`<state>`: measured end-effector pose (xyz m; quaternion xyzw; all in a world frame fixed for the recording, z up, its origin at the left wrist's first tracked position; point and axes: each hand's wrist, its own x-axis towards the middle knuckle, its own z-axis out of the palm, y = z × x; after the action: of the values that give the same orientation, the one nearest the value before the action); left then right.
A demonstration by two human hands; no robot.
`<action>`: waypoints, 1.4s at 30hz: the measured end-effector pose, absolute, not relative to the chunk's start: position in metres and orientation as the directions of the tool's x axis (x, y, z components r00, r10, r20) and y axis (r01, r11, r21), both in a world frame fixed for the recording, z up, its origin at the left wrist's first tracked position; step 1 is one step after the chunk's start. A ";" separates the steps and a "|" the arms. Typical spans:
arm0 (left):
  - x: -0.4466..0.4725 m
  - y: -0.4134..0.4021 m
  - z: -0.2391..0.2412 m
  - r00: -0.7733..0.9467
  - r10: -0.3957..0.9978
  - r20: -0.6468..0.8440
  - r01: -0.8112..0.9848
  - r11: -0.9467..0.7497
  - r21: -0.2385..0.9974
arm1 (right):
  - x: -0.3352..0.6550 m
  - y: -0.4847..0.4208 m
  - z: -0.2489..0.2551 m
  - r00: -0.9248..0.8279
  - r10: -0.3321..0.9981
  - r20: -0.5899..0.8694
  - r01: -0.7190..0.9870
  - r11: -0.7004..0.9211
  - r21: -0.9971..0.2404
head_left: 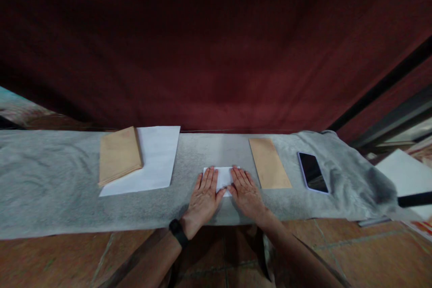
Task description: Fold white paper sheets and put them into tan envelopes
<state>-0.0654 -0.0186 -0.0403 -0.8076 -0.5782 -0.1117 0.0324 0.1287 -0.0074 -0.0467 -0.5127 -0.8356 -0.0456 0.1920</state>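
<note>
Head view: both hands lie palm-down on a small piece of white paper point(223, 179) at about the middle of the grey cloth-covered surface point(50, 207), a little nearer its front edge than its far one. The left hand point(204, 191) is flat, its fingers extended close together; the right hand point(246, 193) is flat too, its fingers slightly spread. Neither pinches anything. The thumbs point inward and nearly meet; whether they touch is unclear.

The step in hand looks like pressing the paper flat. To do it well, the weight should probably be even across both palms, one hand anchoring while the other strokes outward, square to the paper's edges. The soft cloth likely gives under pressure, so slow, firm strokes should crease more cleanly than quick ones.

Towards the left end, a stack of kraft paper point(119, 155) overlaps a larger white sheet point(162, 157) reaching the far edge. Just beyond the right hand lies a single kraft-paper piece point(270, 164), then a smartphone point(313, 173) nearer the right end.
</note>
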 end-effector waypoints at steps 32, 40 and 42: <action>-0.062 -0.023 -0.028 0.277 0.951 0.134 0.956 -0.287 0.057 | 0.158 -0.007 -0.044 -0.442 0.846 0.299 0.869 0.487 -0.092; -0.065 -0.021 -0.033 0.291 0.947 0.139 0.953 -0.300 0.051 | 0.142 -0.005 -0.039 -0.410 0.859 0.308 0.880 0.462 -0.116; -0.066 -0.020 -0.035 0.291 0.946 0.141 0.953 -0.300 0.046 | 0.135 -0.005 -0.039 -0.418 0.852 0.315 0.872 0.474 -0.126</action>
<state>-0.0659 -0.0203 -0.0353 -0.8030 -0.5913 -0.0707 0.0234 0.1350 -0.0049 -0.0392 -0.5122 -0.8414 -0.0282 0.1697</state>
